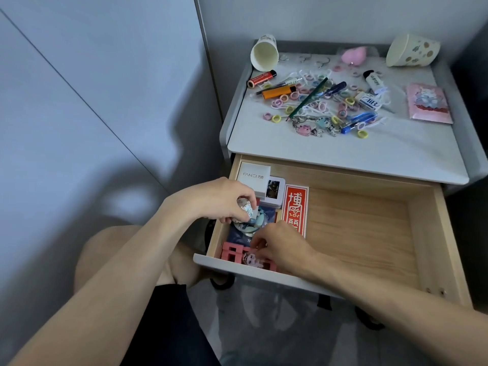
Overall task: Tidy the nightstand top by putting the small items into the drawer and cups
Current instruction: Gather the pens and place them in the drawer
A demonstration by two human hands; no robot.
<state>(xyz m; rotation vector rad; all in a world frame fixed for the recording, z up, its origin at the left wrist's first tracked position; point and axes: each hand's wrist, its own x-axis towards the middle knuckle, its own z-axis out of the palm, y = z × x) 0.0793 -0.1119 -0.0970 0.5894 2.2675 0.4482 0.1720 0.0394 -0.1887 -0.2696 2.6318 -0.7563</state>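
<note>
Left hand (219, 199) is gripping a small patterned trinket (244, 207) over the open drawer (356, 228); right hand (282, 247) is pinching a little figure (249, 258) inside.

In the open drawer (356, 225) the left hand (219, 199) grips a patterned ball (244, 206). The right hand (280, 247) pinches a small figure (248, 258).

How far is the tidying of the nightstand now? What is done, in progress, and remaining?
Done: the drawer is open, with a few items at its left. In hand: the left hand holds a small patterned object over it; the right hand pinches a small figure at the front. Left: nearly everything; hair ties, green pencil and eraser lie on the nightstand top, and both cups lie tipped, empty.
</note>
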